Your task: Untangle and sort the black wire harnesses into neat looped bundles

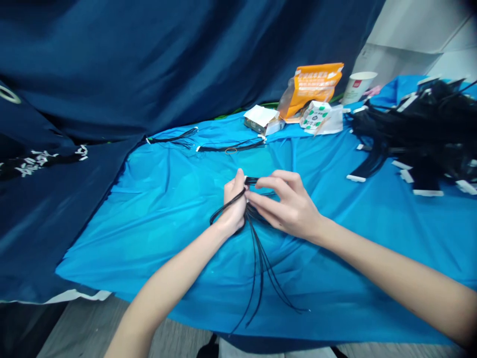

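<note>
A: Start nearest. What to see?

B: See a strip of grey floor [85, 325], cut off by the bottom edge, then the tabletop [179, 219] under blue cloth.

A: And the hands?

B: Count two, both over the middle of the tabletop. Gripping black wires [251, 213] firmly in the left hand [234, 204], with a loop bent back over the wrist and loose ends trailing towards the near edge. Holding the right hand [288, 206] just beside, fingers bent at the same wires; cannot tell whether pinching, with the fingertips partly hidden.

A: Able to count the strands?

B: Not surely; overlapping too much.

A: Further out?

B: See a big pile [402, 129] of black cables with white ends at the right, cut off by the frame and too tangled to count. Count two thin bundles [171, 137] well to its left, plus one thin ring [231, 153] at the right-hand bundle; cannot tell whether around or on it.

A: Any print?

B: See one small box [274, 129] with a white top, a green-spotted packet [316, 117] bearing a dark round mark, one orange bag [316, 82] partly hidden behind with white lettering, and one cup [359, 88] with a red label. Cannot read any of it; too blurred.

A: And behind?

B: See a dark blue curtain [149, 64], cut off above, and white marks [35, 161] at the left; cannot tell whether lettering.
</note>
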Demonstrator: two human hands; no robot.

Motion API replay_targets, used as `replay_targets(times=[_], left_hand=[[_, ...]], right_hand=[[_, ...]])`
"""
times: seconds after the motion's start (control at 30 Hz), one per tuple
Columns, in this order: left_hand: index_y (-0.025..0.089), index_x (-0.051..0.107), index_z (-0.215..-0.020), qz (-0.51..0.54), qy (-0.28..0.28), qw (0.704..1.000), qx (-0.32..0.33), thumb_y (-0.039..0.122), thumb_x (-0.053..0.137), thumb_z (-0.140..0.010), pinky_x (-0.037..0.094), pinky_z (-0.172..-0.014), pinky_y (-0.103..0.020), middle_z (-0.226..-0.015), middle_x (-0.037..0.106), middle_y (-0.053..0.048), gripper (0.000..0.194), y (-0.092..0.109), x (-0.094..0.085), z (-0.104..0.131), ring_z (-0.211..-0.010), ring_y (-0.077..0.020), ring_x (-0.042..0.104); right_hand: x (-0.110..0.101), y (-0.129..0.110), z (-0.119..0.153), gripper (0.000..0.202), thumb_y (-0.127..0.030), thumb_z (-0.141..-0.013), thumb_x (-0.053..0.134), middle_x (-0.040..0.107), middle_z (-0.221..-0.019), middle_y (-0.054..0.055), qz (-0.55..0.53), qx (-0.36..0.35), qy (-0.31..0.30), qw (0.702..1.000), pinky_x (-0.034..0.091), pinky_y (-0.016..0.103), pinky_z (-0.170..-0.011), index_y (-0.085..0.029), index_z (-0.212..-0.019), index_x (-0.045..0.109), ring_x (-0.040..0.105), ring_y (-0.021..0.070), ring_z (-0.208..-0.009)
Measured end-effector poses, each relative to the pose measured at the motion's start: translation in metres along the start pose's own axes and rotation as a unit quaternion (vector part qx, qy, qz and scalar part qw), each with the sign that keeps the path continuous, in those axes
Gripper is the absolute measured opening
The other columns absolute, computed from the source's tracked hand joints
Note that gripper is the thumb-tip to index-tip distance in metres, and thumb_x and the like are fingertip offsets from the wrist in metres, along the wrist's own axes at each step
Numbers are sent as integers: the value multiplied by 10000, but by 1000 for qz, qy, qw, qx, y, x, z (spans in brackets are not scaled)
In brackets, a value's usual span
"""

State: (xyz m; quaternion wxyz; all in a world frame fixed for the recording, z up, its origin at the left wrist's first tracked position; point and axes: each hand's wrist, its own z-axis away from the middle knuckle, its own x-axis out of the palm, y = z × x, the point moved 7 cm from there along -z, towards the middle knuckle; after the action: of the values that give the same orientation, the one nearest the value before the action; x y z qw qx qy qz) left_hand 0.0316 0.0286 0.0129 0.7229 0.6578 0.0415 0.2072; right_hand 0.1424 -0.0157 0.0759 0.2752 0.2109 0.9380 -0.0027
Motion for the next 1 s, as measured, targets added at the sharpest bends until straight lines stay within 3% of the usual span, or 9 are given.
replay_targets(times=[0.1,0.2,0.43,0.77,1.0], left_hand=[[180,349,-534,24,12,999,-38,392,446,-864,237,-382,-205,-454,321,46,403,-3,-4,-5,-385,-55,288],[176,344,-550,40,11,997,-60,355,434,-873,236,-366,-184,-429,316,58,380,-7,-5,-8,-356,-46,293],[170,340,-548,27,14,998,-60,339,435,-872,213,-361,-174,-432,321,60,378,-8,-5,-7,-358,-41,292],[166,341,-541,10,20,998,-58,375,470,-857,222,-391,-191,-455,332,52,400,-10,-8,-10,-372,-38,285],[173,337,-533,29,19,998,-47,363,466,-859,208,-377,-195,-459,323,52,399,-10,-7,-11,-372,-42,275]], right_hand=[[2,-17,3,113,-132,-827,564,645,-893,54,-36,-107,-23,993,425,318,-766,-151,-906,643,498,176,-904],[9,-23,8,124,-124,-847,541,657,-873,29,-63,-145,-65,985,404,311,-740,-138,-922,638,514,158,-874],[15,-20,8,188,-170,-850,511,635,-877,52,-112,-120,-121,979,373,325,-715,-131,-993,627,498,179,-861],[25,-19,10,254,-169,-782,495,542,-840,73,-135,-22,-177,975,327,345,-690,-192,-986,646,402,204,-781],[24,-21,8,139,-164,-818,509,598,-836,53,-138,-48,-150,978,349,336,-699,-173,-853,644,462,182,-796]])
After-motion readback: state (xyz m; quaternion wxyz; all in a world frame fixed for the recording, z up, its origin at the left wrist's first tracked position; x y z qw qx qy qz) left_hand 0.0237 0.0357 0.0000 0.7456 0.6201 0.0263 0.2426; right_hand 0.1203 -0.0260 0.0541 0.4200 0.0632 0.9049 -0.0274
